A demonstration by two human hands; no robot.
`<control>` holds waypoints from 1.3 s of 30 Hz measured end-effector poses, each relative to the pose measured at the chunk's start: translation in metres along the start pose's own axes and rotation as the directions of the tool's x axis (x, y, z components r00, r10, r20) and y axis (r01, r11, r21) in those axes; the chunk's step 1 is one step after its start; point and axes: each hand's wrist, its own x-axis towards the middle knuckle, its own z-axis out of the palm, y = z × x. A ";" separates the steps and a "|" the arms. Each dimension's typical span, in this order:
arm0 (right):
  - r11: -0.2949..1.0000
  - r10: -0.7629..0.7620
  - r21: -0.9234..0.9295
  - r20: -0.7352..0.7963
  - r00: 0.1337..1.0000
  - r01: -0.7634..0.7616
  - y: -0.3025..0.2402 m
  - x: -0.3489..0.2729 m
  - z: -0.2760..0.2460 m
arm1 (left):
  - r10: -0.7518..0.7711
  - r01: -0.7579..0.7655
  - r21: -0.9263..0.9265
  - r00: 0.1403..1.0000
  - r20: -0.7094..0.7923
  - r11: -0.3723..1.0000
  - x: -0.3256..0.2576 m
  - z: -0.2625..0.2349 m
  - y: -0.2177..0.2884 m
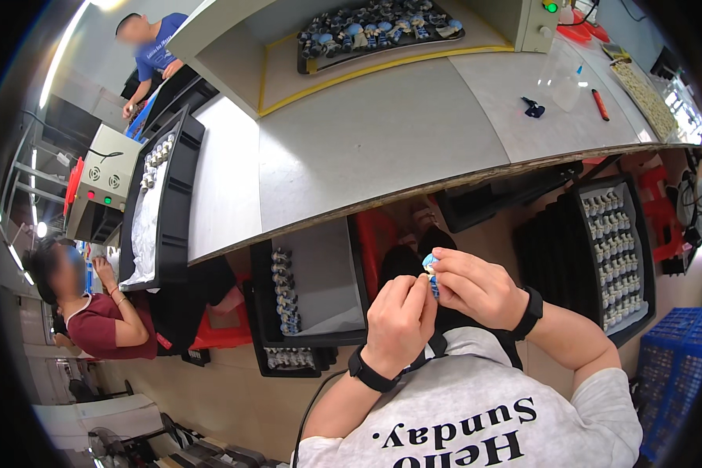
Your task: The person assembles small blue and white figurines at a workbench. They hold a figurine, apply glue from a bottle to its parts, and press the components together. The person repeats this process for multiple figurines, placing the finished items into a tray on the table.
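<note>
A small toy figurine (430, 264), light blue at its head and darker blue with a bit of yellow lower down, is pinched between both hands over my lap. My left hand (398, 321) grips its lower end with fingertips and thumb. From the other side, my right hand (480, 288) closes round its upper part. Fingers cover much of the figurine, so its details are hidden. Left of my hands, a black crate (343, 269) holds a column of similar blue-and-white figurines (284, 292) beside a pale liner.
A grey worktable (366, 125) spans ahead; a tray of blue figurines (378, 35) sits in a box-like machine. A dark small part (532, 108) and red pen (600, 105) lie right. Crates of white figures (616, 257) stand right. A co-worker (105, 320) sits left; another stands behind.
</note>
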 end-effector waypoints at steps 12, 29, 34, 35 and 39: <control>0.999 -0.036 0.015 0.062 0.997 0.036 -0.002 0.002 -0.009 | -0.433 0.462 -0.570 0.880 0.197 0.680 -0.007 -0.002 -0.006; 0.992 -0.113 0.066 0.100 0.989 0.106 -0.011 0.003 -0.009 | -0.443 0.766 -0.641 0.560 0.700 -0.044 -0.011 -0.015 -0.031; 0.987 -0.151 0.064 0.092 0.984 0.145 -0.010 0.000 -0.010 | -0.441 0.736 -0.677 0.615 0.654 0.023 -0.009 -0.016 -0.023; 0.987 -0.151 0.065 0.085 0.985 0.146 -0.010 0.000 -0.010 | -0.441 0.735 -0.678 0.617 0.652 0.027 -0.009 -0.016 -0.023; 0.987 -0.150 0.075 0.059 0.987 0.145 -0.008 -0.001 -0.009 | -0.444 0.722 -0.692 0.629 0.638 0.028 -0.011 -0.013 -0.022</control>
